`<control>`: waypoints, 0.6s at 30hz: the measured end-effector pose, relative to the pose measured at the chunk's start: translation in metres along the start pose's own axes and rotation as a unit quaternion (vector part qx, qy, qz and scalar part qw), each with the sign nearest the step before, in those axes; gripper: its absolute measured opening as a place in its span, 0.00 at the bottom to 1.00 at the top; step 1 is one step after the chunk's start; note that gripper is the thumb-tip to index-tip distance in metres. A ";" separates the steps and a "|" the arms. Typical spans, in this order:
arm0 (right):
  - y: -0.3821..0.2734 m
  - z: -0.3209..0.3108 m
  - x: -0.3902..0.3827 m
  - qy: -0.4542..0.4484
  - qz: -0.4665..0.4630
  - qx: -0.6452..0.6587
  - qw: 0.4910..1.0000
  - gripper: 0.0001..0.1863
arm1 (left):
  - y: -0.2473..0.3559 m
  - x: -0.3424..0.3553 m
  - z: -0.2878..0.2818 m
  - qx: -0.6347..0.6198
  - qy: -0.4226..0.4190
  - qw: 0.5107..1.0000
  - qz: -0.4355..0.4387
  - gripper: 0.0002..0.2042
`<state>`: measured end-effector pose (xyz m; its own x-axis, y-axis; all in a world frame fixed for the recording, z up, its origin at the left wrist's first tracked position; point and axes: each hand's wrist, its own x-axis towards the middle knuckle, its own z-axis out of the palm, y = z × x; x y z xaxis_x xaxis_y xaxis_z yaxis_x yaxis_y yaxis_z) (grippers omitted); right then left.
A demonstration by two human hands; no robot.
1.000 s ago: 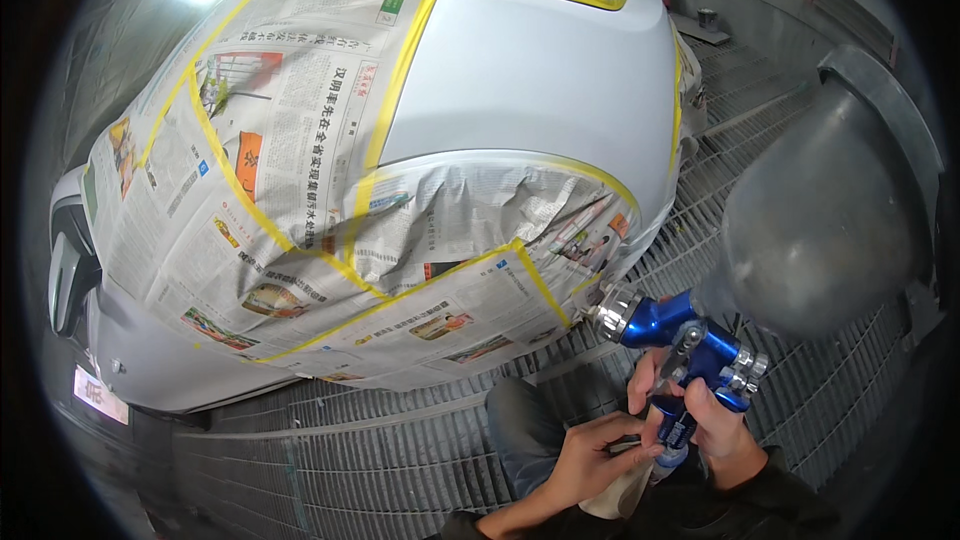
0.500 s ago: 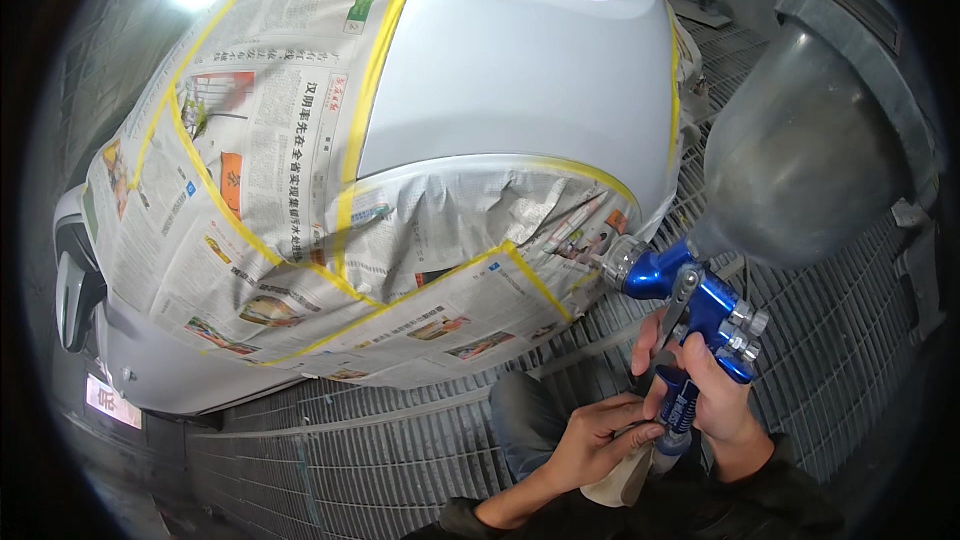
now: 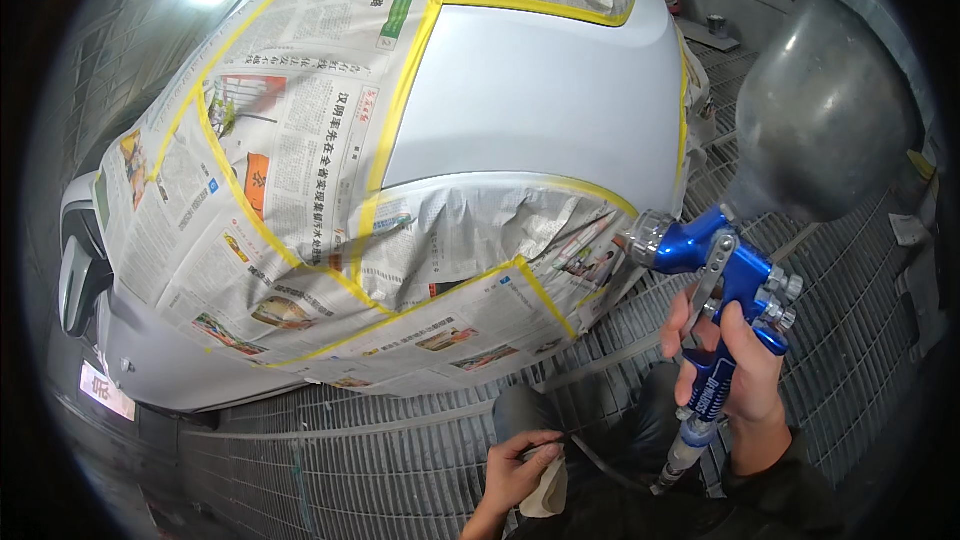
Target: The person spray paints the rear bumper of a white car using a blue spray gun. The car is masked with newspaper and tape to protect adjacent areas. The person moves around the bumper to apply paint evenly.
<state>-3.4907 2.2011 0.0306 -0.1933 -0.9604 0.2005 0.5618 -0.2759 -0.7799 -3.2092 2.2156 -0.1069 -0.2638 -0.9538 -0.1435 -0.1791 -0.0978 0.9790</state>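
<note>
My right hand [image 3: 735,370] is wrapped round the handle of a blue spray gun [image 3: 735,270], with fingers by its silver trigger lever. A large dull grey cup [image 3: 830,105] rises from the gun's top. Its silver nozzle faces left, close to the papered car body [image 3: 540,90]. From the handle's lower end a thin dark hose [image 3: 610,468] runs toward my left hand [image 3: 515,470]. That hand is closed on a beige cloth [image 3: 545,492], low and left of the gun; whether it grips the hose too, I cannot tell.
Newspaper sheets [image 3: 300,160] and yellow tape [image 3: 405,90] border a bare pale panel [image 3: 540,90]. A side mirror [image 3: 85,285] juts out at the left. Metal grating [image 3: 380,440] forms the floor. A small can [image 3: 716,26] stands at the back right.
My left hand with the cloth has come away from the gun's handle, down and to the left. The spray gun has shifted slightly right in view.
</note>
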 end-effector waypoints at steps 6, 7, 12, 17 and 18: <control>0.005 0.000 -0.002 -0.012 -0.002 -0.004 1.000 0.22 | -0.010 -0.011 -0.005 -0.034 0.050 0.998 -0.009 0.09; 0.007 0.000 -0.004 -0.002 -0.004 -0.003 1.000 0.22 | -0.008 -0.013 -0.006 -0.042 0.059 0.997 -0.013 0.09; 0.018 -0.002 -0.012 0.030 -0.014 -0.011 0.999 0.24 | -0.015 -0.019 -0.023 -0.062 0.079 0.995 0.003 0.08; 0.025 0.005 -0.020 0.024 -0.012 -0.023 0.999 0.23 | -0.026 -0.027 -0.038 -0.116 0.089 0.989 0.023 0.08; 0.028 0.006 -0.024 0.029 -0.016 -0.027 0.999 0.23 | -0.025 -0.028 -0.042 -0.098 0.087 0.991 0.031 0.08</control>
<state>-3.4655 2.2159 0.0081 -0.2580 -0.9468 0.1923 0.5104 -0.3026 -0.8050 -3.1580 2.2329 -0.1212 -0.0986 -0.9926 -0.0710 0.0252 -0.0738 0.9970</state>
